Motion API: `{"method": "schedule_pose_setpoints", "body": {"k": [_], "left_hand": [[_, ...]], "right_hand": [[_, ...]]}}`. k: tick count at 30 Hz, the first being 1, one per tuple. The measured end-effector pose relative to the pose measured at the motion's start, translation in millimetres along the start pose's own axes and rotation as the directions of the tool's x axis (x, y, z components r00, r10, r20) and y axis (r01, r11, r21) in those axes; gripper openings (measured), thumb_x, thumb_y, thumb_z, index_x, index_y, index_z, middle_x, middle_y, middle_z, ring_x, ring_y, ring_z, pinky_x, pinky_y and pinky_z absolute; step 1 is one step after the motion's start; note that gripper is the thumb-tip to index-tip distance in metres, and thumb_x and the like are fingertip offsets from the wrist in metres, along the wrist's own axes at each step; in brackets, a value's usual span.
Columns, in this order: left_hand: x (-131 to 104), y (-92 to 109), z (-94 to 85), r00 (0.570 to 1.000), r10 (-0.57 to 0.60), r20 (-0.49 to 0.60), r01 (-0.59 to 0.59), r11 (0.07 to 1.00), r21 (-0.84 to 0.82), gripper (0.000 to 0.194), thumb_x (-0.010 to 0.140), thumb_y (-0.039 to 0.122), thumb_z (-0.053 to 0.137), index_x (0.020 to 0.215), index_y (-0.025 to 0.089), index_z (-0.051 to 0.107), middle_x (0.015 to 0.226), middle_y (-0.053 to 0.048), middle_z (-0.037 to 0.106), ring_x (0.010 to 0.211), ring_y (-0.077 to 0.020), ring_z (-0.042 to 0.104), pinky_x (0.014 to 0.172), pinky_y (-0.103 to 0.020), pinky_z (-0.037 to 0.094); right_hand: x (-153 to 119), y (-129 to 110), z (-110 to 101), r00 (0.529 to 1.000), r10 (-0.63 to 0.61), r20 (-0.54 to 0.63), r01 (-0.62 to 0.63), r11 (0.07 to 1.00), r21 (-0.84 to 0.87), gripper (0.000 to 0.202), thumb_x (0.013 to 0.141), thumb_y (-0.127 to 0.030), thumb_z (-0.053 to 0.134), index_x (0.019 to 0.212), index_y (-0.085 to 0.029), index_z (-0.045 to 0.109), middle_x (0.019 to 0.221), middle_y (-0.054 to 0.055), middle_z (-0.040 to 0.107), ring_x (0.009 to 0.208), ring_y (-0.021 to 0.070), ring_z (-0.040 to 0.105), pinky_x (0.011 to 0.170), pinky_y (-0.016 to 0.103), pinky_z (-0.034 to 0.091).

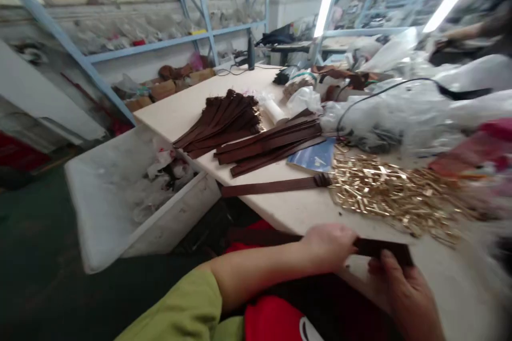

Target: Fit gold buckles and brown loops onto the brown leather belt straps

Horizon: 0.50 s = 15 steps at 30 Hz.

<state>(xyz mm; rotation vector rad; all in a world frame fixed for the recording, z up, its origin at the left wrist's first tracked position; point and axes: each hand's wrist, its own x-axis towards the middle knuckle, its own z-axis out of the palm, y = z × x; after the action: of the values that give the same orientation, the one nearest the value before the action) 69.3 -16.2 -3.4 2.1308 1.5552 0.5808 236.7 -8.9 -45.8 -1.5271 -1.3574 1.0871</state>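
A dark brown strap stretches between my two hands above the front edge of the table. My left hand, slightly blurred, is closed around it, and its other length trails off to the left past my forearm. Near the strap's square end, my right hand pinches it between thumb and fingers. Just beyond lies a single brown strap with a folded end. Behind that are a stack of brown straps and a fanned bundle of straps. A heap of gold metal pieces is spread to the right.
A blue booklet lies partly under the stack. Clear plastic bags crowd the right and back of the table. A white bin holding scraps stands at the left. Blue shelving rises behind; another person's arm shows far right.
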Motion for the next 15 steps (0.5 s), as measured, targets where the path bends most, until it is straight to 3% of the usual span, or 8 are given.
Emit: {"method": "schedule_pose_setpoints", "body": {"k": [1, 3, 6, 9, 11, 13, 15], "left_hand": [[3.4, -1.3, -4.1, 1.000, -0.012, 0.007, 0.012, 1.000, -0.029, 0.015, 0.082, 0.028, 0.049, 0.091, 0.021, 0.059, 0.089, -0.011, 0.064, 0.083, -0.0244, 0.059, 0.069, -0.034, 0.046], [12.6, -6.3, -13.5, 0.962, -0.257, 0.088, 0.268, 0.953, -0.141, 0.012, 0.080, 0.027, 0.050, 0.085, 0.021, 0.059, 0.090, -0.008, 0.064, 0.087, -0.0232, 0.058, 0.078, -0.032, 0.043], [31.9, -18.5, -20.7, 0.962, -0.227, 0.153, 0.254, 0.949, -0.188, 0.018, 0.082, 0.025, 0.042, 0.087, 0.017, 0.057, 0.087, -0.009, 0.064, 0.085, -0.0222, 0.058, 0.079, -0.032, 0.040], [46.2, -30.5, -16.7, 0.960, -0.204, 0.194, 0.240, 0.953, -0.185, 0.018, 0.081, 0.025, 0.042, 0.090, 0.017, 0.055, 0.091, -0.010, 0.064, 0.086, -0.0229, 0.058, 0.079, -0.032, 0.039], [49.5, -36.2, -11.9, 0.951, -0.218, 0.219, 0.244, 0.964, -0.100, 0.020, 0.082, 0.027, 0.040, 0.093, 0.019, 0.054, 0.095, -0.008, 0.064, 0.088, -0.0224, 0.058, 0.079, -0.031, 0.039], [50.1, -40.0, -8.2, 0.948, -0.221, 0.229, 0.240, 0.969, -0.055, 0.022, 0.082, 0.029, 0.039, 0.096, 0.020, 0.053, 0.096, -0.007, 0.064, 0.090, -0.0227, 0.058, 0.078, -0.030, 0.039], [50.4, -42.2, -6.3, 0.946, -0.220, 0.239, 0.237, 0.970, -0.045, 0.024, 0.083, 0.030, 0.037, 0.097, 0.021, 0.053, 0.096, -0.007, 0.064, 0.090, -0.0233, 0.059, 0.078, -0.031, 0.039]], "right_hand": [[3.4, -2.6, -7.1, 1.000, 0.014, -0.023, -0.014, 1.000, 0.007, 0.039, 0.073, -0.052, 0.053, 0.083, -0.014, 0.060, 0.066, 0.005, 0.064, 0.053, 0.0169, 0.057, 0.051, 0.030, 0.047], [14.3, -5.6, -25.7, 0.995, -0.011, -0.095, 0.016, 0.998, 0.054, 0.043, 0.076, -0.053, 0.049, 0.095, -0.016, 0.056, 0.083, 0.006, 0.063, 0.059, 0.0141, 0.056, 0.057, 0.030, 0.048], [36.9, -1.1, -62.9, 0.958, -0.094, -0.270, 0.080, 0.995, -0.065, 0.040, 0.078, -0.047, 0.048, 0.100, -0.015, 0.054, 0.090, 0.007, 0.061, 0.063, 0.0135, 0.055, 0.060, 0.029, 0.047], [57.4, 10.6, -107.6, 0.849, -0.224, -0.479, 0.086, 0.952, -0.292, 0.038, 0.081, -0.043, 0.042, 0.103, -0.014, 0.054, 0.089, 0.007, 0.061, 0.066, 0.0145, 0.055, 0.064, 0.029, 0.046], [68.2, 18.1, -135.7, 0.784, -0.268, -0.560, 0.039, 0.921, -0.387, 0.039, 0.083, -0.039, 0.036, 0.106, -0.012, 0.051, 0.092, 0.009, 0.061, 0.070, 0.0160, 0.056, 0.066, 0.030, 0.046], [79.0, 24.0, -157.0, 0.773, -0.277, -0.571, 0.000, 0.900, -0.436, 0.039, 0.082, -0.036, 0.035, 0.106, -0.011, 0.052, 0.093, 0.011, 0.061, 0.074, 0.0182, 0.057, 0.067, 0.031, 0.045], [91.1, 28.1, -168.4, 0.798, -0.282, -0.533, -0.023, 0.869, -0.494, 0.036, 0.079, -0.034, 0.037, 0.101, -0.011, 0.055, 0.093, 0.012, 0.062, 0.079, 0.0205, 0.057, 0.070, 0.032, 0.045]]}}
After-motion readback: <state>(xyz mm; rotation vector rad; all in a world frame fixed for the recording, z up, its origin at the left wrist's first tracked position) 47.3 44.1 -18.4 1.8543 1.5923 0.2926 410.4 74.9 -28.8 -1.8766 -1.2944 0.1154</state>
